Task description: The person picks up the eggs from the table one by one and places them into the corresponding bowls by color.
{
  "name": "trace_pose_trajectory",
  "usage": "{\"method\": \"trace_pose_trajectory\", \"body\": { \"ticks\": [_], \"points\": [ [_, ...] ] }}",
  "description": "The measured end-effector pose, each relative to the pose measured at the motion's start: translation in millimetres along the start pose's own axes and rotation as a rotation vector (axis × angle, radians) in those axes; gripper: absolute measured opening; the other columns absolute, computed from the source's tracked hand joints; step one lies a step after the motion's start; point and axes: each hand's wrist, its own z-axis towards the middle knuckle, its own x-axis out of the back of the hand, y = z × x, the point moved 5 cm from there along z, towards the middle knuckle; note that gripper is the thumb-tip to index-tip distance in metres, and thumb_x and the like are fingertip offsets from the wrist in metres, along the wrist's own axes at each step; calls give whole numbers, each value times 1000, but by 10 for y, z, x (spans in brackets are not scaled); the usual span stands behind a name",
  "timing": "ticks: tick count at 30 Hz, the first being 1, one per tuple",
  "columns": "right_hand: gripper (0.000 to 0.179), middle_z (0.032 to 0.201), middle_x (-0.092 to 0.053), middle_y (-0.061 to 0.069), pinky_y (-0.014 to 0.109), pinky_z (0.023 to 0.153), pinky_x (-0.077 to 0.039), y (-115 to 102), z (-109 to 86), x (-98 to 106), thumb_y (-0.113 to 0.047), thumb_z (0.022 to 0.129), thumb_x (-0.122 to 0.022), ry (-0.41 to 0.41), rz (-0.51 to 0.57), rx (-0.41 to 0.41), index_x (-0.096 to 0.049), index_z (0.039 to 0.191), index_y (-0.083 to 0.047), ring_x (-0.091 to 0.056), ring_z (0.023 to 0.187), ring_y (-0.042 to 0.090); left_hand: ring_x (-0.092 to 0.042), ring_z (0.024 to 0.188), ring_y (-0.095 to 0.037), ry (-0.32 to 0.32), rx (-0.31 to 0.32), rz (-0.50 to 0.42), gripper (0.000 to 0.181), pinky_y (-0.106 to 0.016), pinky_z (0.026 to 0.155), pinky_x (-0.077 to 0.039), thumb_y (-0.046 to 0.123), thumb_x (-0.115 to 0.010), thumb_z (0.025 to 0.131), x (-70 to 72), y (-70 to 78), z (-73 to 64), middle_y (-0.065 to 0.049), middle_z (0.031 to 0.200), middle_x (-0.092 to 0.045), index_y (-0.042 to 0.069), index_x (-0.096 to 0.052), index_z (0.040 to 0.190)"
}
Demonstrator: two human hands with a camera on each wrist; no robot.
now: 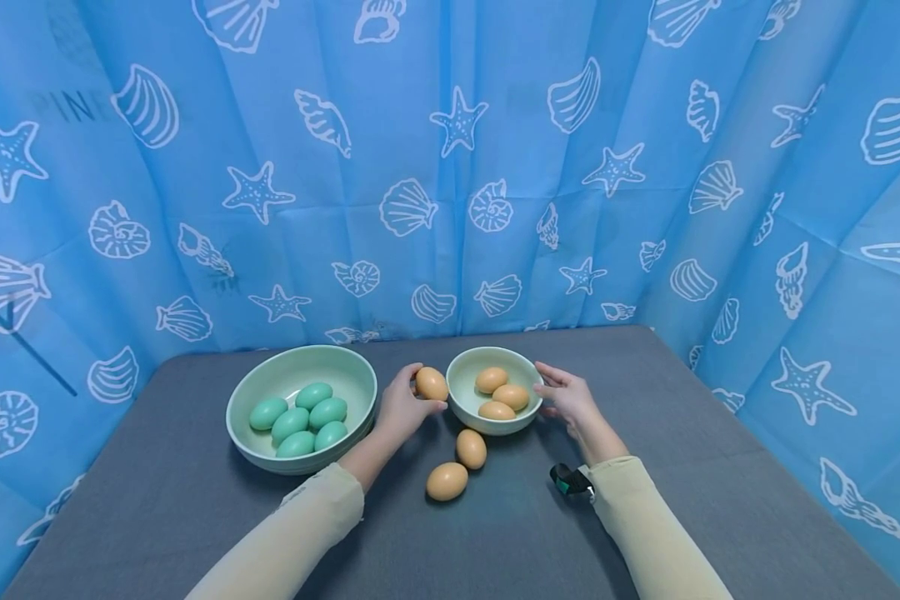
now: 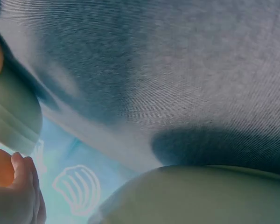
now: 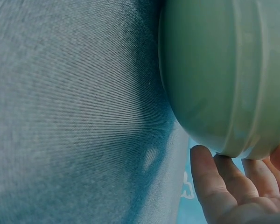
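My left hand (image 1: 403,410) pinches a brown egg (image 1: 431,384) between thumb and fingers, just left of a small pale green bowl (image 1: 495,427). Three brown eggs (image 1: 510,397) lie inside that bowl. My right hand (image 1: 572,402) rests its fingertips against the bowl's right side; the right wrist view shows the fingers (image 3: 207,177) fairly straight at the outer wall. Two more brown eggs (image 1: 447,482) lie on the table in front of the small bowl. In the left wrist view, the held egg (image 2: 1,167) shows only partly.
A larger pale green bowl (image 1: 247,446) with several green eggs (image 1: 292,423) stands to the left, close to my left forearm. A dark strap (image 1: 570,479) hangs by my right sleeve. Behind the grey table (image 1: 517,542) hangs a blue shell-print curtain (image 1: 457,208).
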Motion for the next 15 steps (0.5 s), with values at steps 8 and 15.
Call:
{"method": "trace_pose_trajectory", "body": {
  "ticks": [8, 15],
  "points": [
    [52, 160, -31, 18, 53, 105, -48, -6, 1, 2, -5, 105, -50, 3, -4, 0, -36, 155, -5, -34, 146, 38, -60, 120, -39, -77, -75, -29, 67, -46, 93, -56, 4, -83, 81, -83, 135, -34, -21, 133, -60, 1, -54, 141],
    [52, 160, -31, 18, 54, 107, -46, -2, -1, -7, -4, 105, -50, 2, 7, -7, -37, 155, -4, -33, 147, 37, -60, 112, -33, -143, -131, -2, 67, -44, 91, -55, 8, -84, 81, -181, 220, 12, -20, 127, -61, -4, -53, 139]
  ]
}}
